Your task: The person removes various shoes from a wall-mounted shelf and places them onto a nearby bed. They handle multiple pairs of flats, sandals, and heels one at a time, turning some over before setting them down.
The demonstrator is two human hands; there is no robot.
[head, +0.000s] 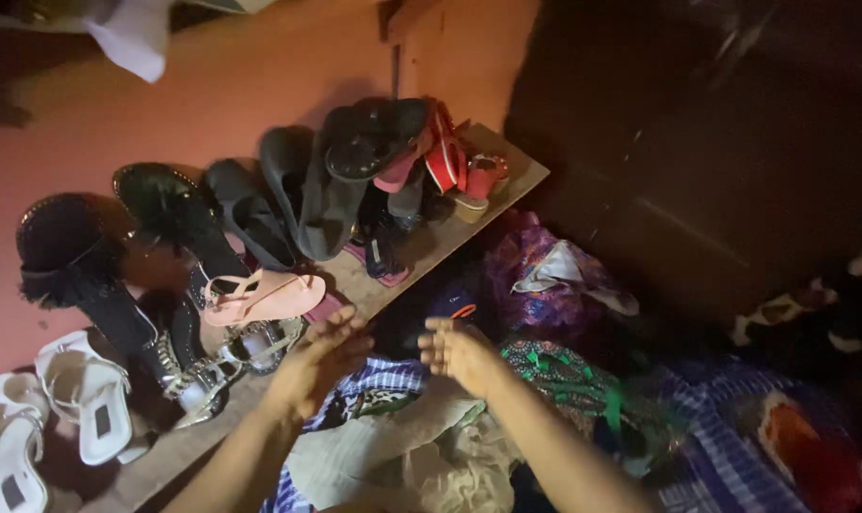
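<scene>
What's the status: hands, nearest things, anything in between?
Left hand and right hand open, empty, hovering over the clothes pile. Pink sandal on the shoe shelf nearest the left hand. Nothing between them.

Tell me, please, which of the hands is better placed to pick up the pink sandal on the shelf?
Probably the left hand. It hovers open right beside the pink sandal at the shelf edge. The right hand is farther away, over the pile of clothes, and would have to cross over the left.
</scene>
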